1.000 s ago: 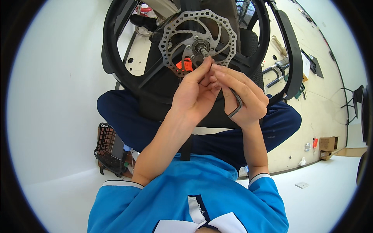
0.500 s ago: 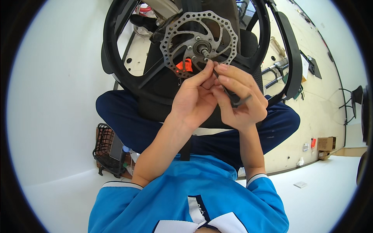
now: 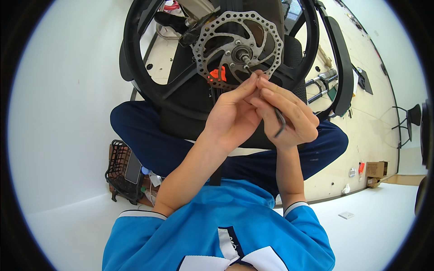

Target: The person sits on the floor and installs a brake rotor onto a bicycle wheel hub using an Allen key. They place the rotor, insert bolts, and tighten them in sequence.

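Observation:
A silver brake disc [image 3: 274, 58] with drilled holes is fixed at the hub of a black spoked wheel [image 3: 132, 58], and the threaded axle [image 3: 245, 59] points up at me. My right hand [image 3: 294, 115] is closed round a dark hex key [image 3: 281, 123]; its bent end sticks out below the fingers. My left hand [image 3: 231, 113] pinches the key's straight part close to the disc, with thumb and fingertips together. The key's tip reaches one of the bolts near the hub, partly hidden by my fingers. An orange-red tag [image 3: 219, 73] shows through the disc.
The wheel rests on a black chair with an armrest [image 3: 342, 67] at the right, between my legs. A black wire basket [image 3: 122, 165] stands at the lower left. A bicycle fork [image 3: 323, 85] and a cardboard box [image 3: 376, 169] lie on the floor at the right.
The hex key has turned: its bent end pointed right and now points down toward me. My hands have shifted slightly right, and the wheel and disc also appear a little farther right.

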